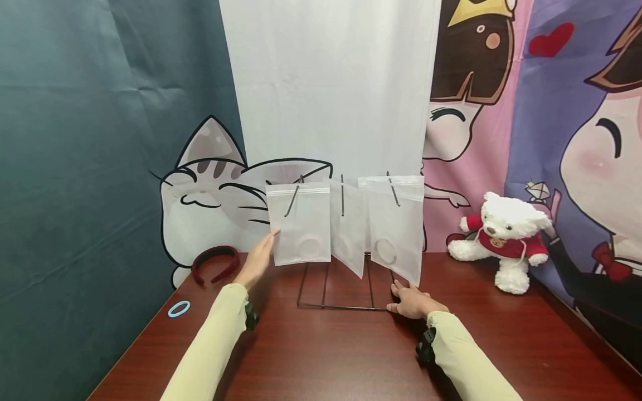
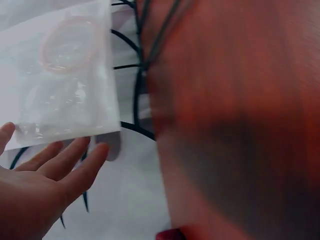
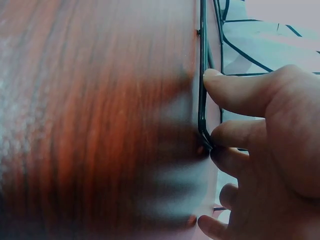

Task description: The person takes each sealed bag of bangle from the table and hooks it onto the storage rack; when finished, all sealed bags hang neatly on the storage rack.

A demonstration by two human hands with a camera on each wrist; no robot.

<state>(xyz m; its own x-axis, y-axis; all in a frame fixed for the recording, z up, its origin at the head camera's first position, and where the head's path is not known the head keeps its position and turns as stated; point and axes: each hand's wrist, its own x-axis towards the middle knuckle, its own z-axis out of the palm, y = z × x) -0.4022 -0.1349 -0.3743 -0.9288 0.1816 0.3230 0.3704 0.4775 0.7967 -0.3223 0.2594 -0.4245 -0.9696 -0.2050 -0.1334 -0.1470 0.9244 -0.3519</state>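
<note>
A black wire display rack (image 1: 346, 308) stands on the table, with three frosted zip bags hung from its prongs. Through the left bag (image 1: 301, 217), the middle bag (image 1: 349, 225) and the right bag (image 1: 401, 217) a faint ring shape shows. My left hand (image 1: 257, 262) is at the left bag's outer edge, fingers extended; in the left wrist view the bag (image 2: 65, 100) lies just beyond the fingertips, and contact is hard to tell. With thumb and fingers my right hand (image 3: 280, 135) pinches the front right corner of the rack's base (image 3: 202, 100).
A dark red headband (image 1: 215, 266) and a light blue ring (image 1: 179, 309) lie on the table's left side. At the back right sits a white teddy bear (image 1: 506, 239) in a red top. Behind the table (image 1: 321, 356) hangs a cartoon-printed curtain (image 1: 331, 83).
</note>
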